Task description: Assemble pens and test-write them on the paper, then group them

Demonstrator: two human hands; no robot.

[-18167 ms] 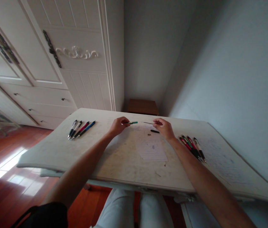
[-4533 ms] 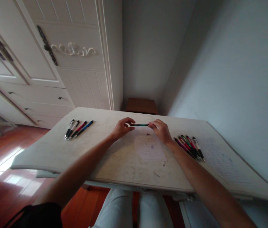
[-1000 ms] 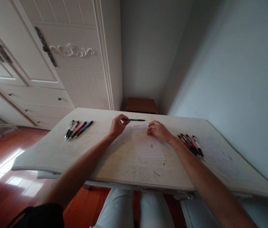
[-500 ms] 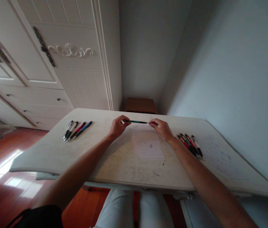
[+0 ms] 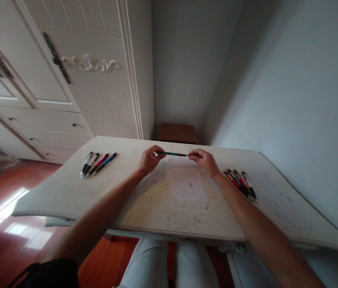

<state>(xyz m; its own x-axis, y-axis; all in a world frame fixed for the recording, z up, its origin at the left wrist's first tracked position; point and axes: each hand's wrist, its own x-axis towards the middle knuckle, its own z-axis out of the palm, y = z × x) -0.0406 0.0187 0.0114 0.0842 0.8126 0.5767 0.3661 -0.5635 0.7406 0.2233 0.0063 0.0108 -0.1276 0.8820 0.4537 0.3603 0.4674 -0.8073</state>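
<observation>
A green and black pen [image 5: 173,154] is stretched level between my two hands, over the far end of a lined sheet of paper [image 5: 188,186]. My left hand [image 5: 151,159] pinches its left end between thumb and fingers. At the pen's right tip, the fingers of my right hand [image 5: 204,161] are closed; whether they grip the tip itself or a small part on it is too small to make out. Several pens [image 5: 98,164] in white, red and blue lie side by side to the left. Another group of pens [image 5: 241,184] lies beside my right forearm, which partly covers it.
The white table [image 5: 157,208] has stains and marks on its top. More written paper [image 5: 277,198] lies at its right side, near the wall. A white wardrobe [image 5: 103,108] stands behind at the left, and a brown wooden box-like piece [image 5: 177,132] sits beyond the far edge.
</observation>
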